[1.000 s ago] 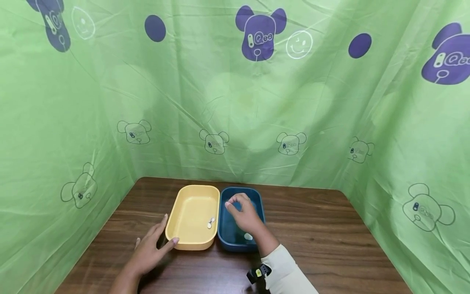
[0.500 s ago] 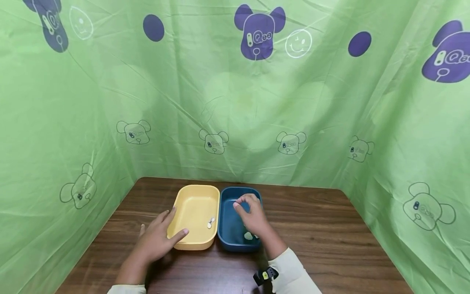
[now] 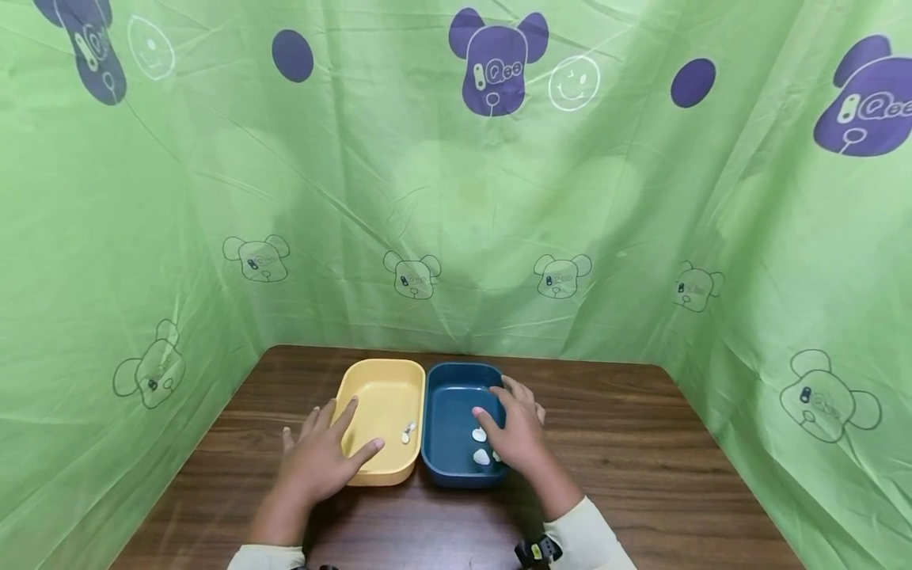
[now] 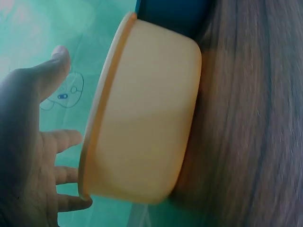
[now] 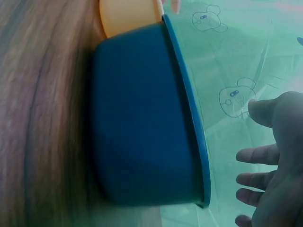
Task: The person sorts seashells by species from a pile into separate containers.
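Observation:
A yellow plastic bin and a dark blue bin stand side by side on a wooden table. Small pale pieces, perhaps shells, lie near the yellow bin's right wall. Several white shell-like pieces are in the front right of the blue bin. My left hand, fingers spread, hovers over the yellow bin's left front rim. Over the right side of the blue bin, my right hand has its fingers apart and holds nothing. Both wrist views show relaxed fingers above the bin rims.
The brown table extends to the left, right and front of the bins. A green curtain printed with purple bear heads surrounds the table at the back and both sides. A black band with a small device is on the right wrist.
My right hand has moved right from over the middle of the blue bin and its pinched fingers have spread, uncovering white pieces. My left hand has shifted right over the yellow bin.

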Action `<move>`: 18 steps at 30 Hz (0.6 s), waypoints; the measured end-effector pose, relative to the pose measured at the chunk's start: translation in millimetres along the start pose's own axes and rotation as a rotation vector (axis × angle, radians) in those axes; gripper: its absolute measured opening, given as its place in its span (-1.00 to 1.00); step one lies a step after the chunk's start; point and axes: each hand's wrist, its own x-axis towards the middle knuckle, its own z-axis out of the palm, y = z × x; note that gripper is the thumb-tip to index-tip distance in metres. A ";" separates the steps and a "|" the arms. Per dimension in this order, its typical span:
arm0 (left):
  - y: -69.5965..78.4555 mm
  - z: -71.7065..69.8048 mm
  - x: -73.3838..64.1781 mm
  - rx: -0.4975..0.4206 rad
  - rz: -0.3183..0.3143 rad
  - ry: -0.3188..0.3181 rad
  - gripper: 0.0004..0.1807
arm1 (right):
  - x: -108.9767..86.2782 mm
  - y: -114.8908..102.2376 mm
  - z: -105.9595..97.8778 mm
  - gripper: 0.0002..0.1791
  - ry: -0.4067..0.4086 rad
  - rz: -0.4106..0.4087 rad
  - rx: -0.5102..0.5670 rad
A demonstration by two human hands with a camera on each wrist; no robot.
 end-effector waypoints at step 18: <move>20.5 12.6 6.1 0.116 0.062 0.086 0.08 | -28.4 39.6 -21.0 0.20 0.041 0.152 -0.420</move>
